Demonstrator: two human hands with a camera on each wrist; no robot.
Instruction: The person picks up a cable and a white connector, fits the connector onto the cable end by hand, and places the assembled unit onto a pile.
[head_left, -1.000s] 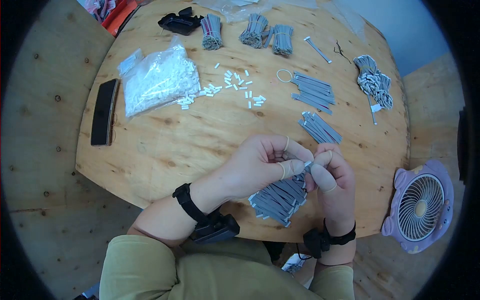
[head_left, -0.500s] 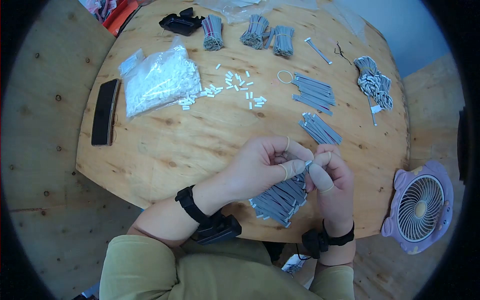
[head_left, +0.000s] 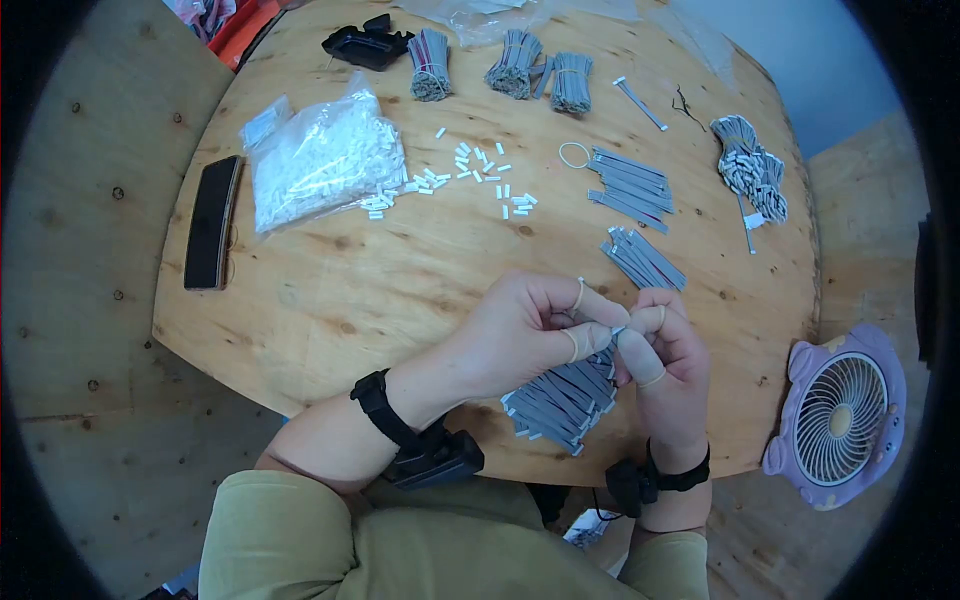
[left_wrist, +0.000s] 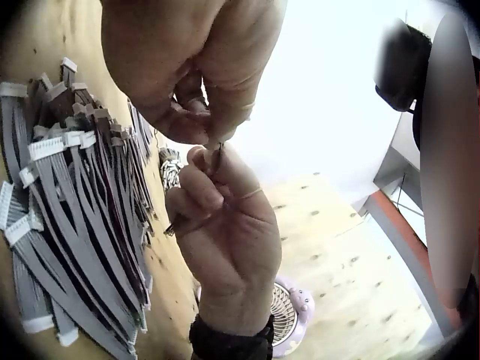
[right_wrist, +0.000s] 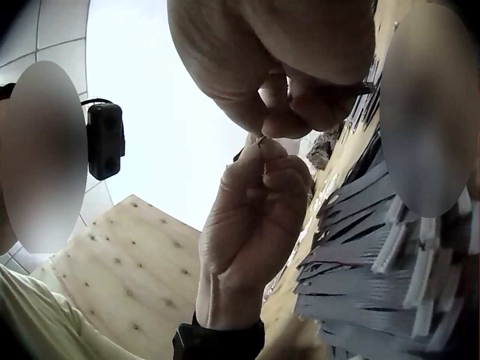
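Observation:
Thumb and fingers of my left hand (head_left: 535, 315) pinch a small white connector (head_left: 617, 331) in the head view, mostly covered by the fingertips. My right hand (head_left: 676, 345) meets it from the right and pinches a grey ribbon cable, whose free end (right_wrist: 363, 88) pokes out behind the fingers in the right wrist view. Finger cots cover some fingertips on both hands. Below the hands lies a pile of grey ribbon cables (head_left: 562, 402) with white end connectors, also large in the left wrist view.
A clear bag of white connectors (head_left: 325, 165) lies at left beside a phone (head_left: 212, 225), with loose connectors (head_left: 467, 160) spilled nearby. Smaller cable stacks (head_left: 643, 258) lie beyond the hands. Tied cable bundles (head_left: 570, 82) stand at the back. A purple fan (head_left: 840, 415) is off the right edge.
Both hands stay joined at the fingertips, shifting only slightly. The white connector shows less between the fingers now than a second ago.

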